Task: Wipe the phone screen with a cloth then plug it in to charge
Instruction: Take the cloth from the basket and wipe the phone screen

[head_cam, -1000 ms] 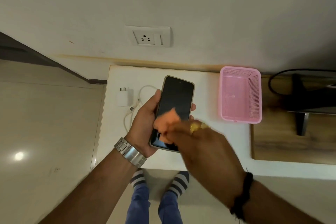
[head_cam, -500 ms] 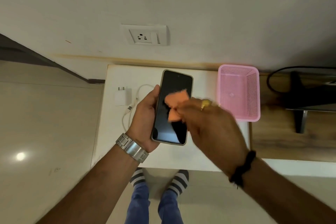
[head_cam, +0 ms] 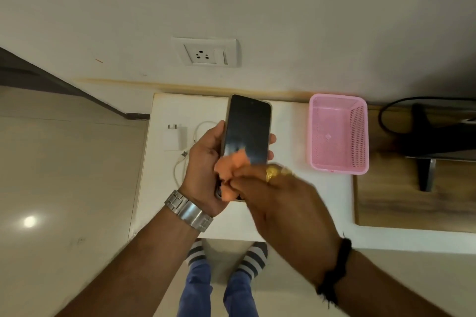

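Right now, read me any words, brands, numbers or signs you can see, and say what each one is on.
No readable text anywhere.
Phone: screen dark, blank.
Charger: no print visible.
Socket: no markings legible.
Pink basket: small mark on the near rim, too blurred to read.
Watch: band only, dial hidden.

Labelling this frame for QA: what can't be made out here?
- Head view: the phone has its lower end hidden by the orange cloth and right hand.
- Right hand motion-blurred; its grip on the cloth is unclear.
- White cable partly hidden behind the left hand.
- Black object cut off by right edge.
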{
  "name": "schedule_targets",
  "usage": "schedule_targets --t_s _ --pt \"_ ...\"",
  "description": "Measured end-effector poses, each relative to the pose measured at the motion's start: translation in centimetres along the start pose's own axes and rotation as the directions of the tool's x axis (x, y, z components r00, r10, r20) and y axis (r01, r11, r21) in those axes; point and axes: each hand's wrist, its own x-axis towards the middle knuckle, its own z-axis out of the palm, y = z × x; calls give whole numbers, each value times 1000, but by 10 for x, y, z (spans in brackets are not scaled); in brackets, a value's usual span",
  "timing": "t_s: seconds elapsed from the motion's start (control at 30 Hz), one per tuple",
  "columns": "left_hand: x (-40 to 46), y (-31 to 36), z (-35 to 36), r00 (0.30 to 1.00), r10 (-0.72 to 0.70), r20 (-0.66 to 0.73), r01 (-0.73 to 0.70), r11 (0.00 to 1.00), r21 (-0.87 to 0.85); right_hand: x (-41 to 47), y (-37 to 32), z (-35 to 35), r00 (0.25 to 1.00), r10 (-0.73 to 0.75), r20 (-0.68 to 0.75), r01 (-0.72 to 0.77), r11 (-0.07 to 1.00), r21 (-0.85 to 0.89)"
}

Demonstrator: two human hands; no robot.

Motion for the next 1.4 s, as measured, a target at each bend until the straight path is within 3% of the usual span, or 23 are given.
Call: schedule_targets --t_s 0.13,0.2,0.27,0.33,0.37,0.47,0.53,0.6,0.7,0.73,0.8,0.9,1.07,1.13,1.27,1.4 --pt "-2 -18 7 999 -17 33 15 999 46 45 19 -30 944 104 -313 -107 994 6" --pt "-2 -21 7 999 -14 33 13 999 50 55 24 -35 926 146 -349 -139 989 45" --pt "-3 -15 6 1000 -11 27 11 1000 9 39 14 -19 975 117 -188 -105 992 72" --pt "-4 -13 3 999 -40 14 40 999 -1 18 -5 -7 996 61 69 -69 990 127" --pt "-6 -15 3 999 -54 -4 54 999 9 14 -7 -8 995 53 86 -61 993 105" --pt "-10 -27 2 999 -30 -39 32 999 42 44 14 -27 961 116 -251 -109 993 43" --pt "-8 -29 0 999 -44 -10 45 997 58 63 24 -39 928 148 -343 -148 989 27" --pt "-7 -26 -4 1000 -30 -7 31 999 39 54 19 -26 946 167 -278 -164 986 34" --pt "-8 -20 -10 1000 -24 1 24 1000 17 13 -9 -3 996 87 10 -88 994 66" --pt "-9 -21 -11 999 -27 19 26 999 24 7 -11 -3 998 52 38 -54 996 68" --pt "-8 -24 -13 999 -32 5 32 999 14 22 8 -11 995 24 -99 -20 999 38" --pt "-6 -24 -11 999 -37 9 37 998 45 49 35 -29 953 141 -269 -162 985 -55" --pt "-4 -15 -12 993 -113 -16 113 994 -3 10 4 -6 997 65 -44 -66 998 -24" --pt "-3 -19 -13 995 -102 2 102 994 29 12 17 -11 996 28 -84 -31 999 -31" --pt "0 -22 -11 997 -75 25 73 995 65 34 52 -29 961 140 -239 -169 980 -103" --pt "2 -14 -8 997 -80 23 81 996 -39 -2 22 -5 995 67 -73 -73 994 -85"
